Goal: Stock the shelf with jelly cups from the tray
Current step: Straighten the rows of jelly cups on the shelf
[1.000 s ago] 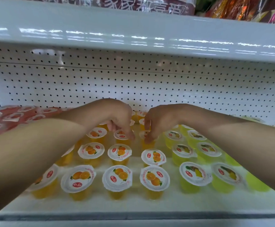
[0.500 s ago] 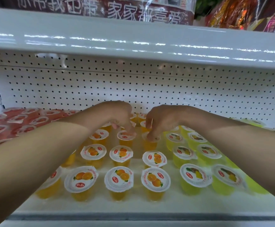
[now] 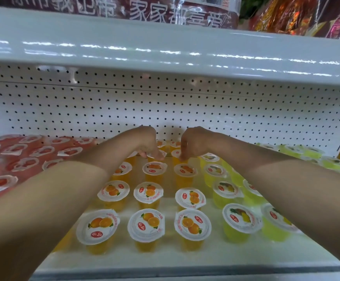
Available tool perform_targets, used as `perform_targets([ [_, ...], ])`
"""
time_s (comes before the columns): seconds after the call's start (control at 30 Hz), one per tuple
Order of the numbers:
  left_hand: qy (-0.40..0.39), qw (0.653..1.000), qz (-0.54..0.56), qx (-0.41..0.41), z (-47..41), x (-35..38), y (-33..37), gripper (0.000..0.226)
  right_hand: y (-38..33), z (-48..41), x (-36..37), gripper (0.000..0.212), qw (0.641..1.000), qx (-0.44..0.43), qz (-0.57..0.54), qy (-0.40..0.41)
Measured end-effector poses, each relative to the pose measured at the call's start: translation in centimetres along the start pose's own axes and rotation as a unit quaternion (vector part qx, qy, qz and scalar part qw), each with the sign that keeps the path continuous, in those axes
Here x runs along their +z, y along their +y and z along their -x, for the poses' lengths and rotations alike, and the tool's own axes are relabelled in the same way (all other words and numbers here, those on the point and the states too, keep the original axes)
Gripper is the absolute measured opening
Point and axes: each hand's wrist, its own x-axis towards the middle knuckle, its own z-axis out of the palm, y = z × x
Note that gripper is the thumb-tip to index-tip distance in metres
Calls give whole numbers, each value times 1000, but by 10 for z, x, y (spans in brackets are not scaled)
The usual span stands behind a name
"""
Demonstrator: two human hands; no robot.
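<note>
Both hands reach deeper than before. I see left hand (image 3: 148, 144) pinching an orange jelly cup (image 3: 162, 153); right hand (image 3: 194, 144) pinches the neighbouring cup (image 3: 175, 153), just beside that grip.

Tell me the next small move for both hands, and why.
Probably release and withdraw: the left hand pinches the left cup, the right hand the right cup, and both cups seem already seated in the orange back rows.
</note>
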Motion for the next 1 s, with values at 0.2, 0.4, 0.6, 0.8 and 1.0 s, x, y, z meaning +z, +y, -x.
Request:
perform_targets([
  [0.2,18,999,-28,2,-5,3,-2,58,1,-5,3,40,1000,7,-4,8],
  [0.4,39,998,-57,9,4,-4,-1,55,1,0,-1,45,1000,10,1,15],
  [0.6,-5,996,-80,44,42,-18,10,50,-7,39,-24,49,999,-30,5,-30],
  [0.8,-36,991,-120,40,54,-2,17,45,-18,53,-15,65,994,-36,51,-90],
  [1.0,-42,993,-98,50,62,-7,14,51,-24,52,-14,60,994,-43,56,-79],
])
